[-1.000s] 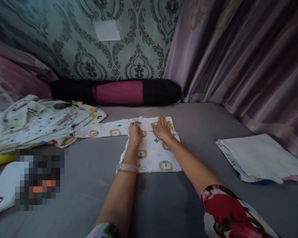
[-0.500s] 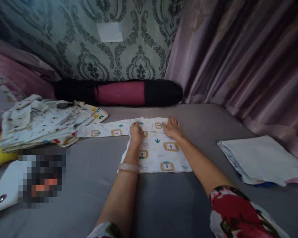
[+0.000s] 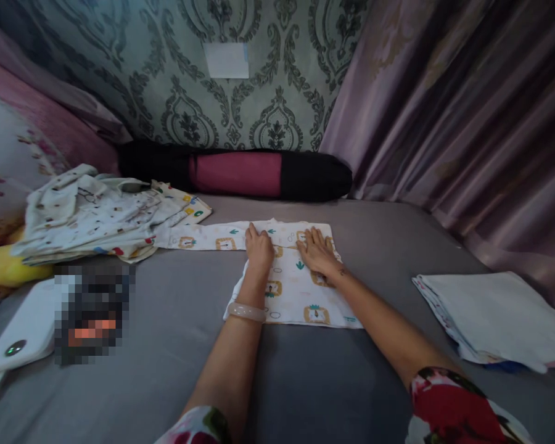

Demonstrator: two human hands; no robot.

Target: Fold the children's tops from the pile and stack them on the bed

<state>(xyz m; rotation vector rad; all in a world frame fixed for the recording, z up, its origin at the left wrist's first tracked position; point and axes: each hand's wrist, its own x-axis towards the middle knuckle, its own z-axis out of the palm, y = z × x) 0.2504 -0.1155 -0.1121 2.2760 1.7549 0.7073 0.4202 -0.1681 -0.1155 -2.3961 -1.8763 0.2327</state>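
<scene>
A small white long-sleeved shirt (image 3: 289, 302) lies flat on the grey sheet, printed with tan lion heads and green leaves. One sleeve (image 3: 203, 237) stretches out to the left; the other seems folded across the top. My left hand (image 3: 259, 250), a pale bangle (image 3: 246, 311) on its wrist, is closed on the shirt where the left sleeve meets the body. Palm down, my right hand (image 3: 318, 251) rests on the shirt's upper right part with its fingers stretched out.
Rumpled printed clothes (image 3: 97, 209) are heaped at the left, touching the sleeve's end. A white device (image 3: 34, 327) lies in front of them beside a blurred patch. Folded cloths (image 3: 494, 314) are stacked at the right. A long black and maroon bag (image 3: 235, 174) lies along the wall.
My right hand slid rightward to the shirt's edge, then came back a little onto the cloth. My left hand stays at the sleeve joint. The view has turned slightly left.
</scene>
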